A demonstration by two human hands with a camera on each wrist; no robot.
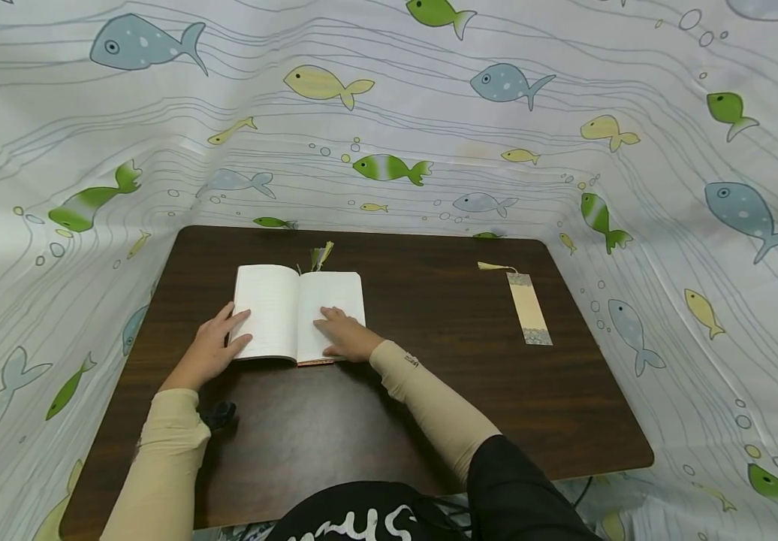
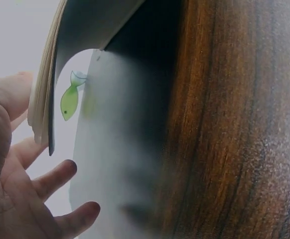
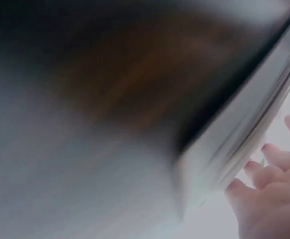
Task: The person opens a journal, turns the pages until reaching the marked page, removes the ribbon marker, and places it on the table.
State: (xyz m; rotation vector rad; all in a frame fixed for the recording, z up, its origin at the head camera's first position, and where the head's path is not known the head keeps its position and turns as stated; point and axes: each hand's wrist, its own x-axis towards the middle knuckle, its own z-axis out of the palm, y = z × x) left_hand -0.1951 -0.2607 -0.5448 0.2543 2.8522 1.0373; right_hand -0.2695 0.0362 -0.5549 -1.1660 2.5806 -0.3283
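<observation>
An open notebook (image 1: 267,300) with pale, faintly lined pages lies on the left half of the dark wooden table. My left hand (image 1: 209,346) is at its left edge; thumb and some fingertips lie over the page, while other fingers extend past the edge in the left wrist view. Its page stack (image 2: 43,84) and dark cover show there from below. My right hand (image 1: 347,334) rests with spread fingers on the right page. In the right wrist view, its fingers (image 3: 269,169) reach over the page edges (image 3: 244,134). Green and yellow tassels (image 1: 321,257) stick out above the notebook's top edge.
A cream bookmark (image 1: 527,304) with a patterned lower end and yellow tassel lies on the right part of the table (image 1: 443,338). A white cloth (image 1: 429,113) printed with fish surrounds the table. A black device (image 1: 218,415) sits at my left wrist.
</observation>
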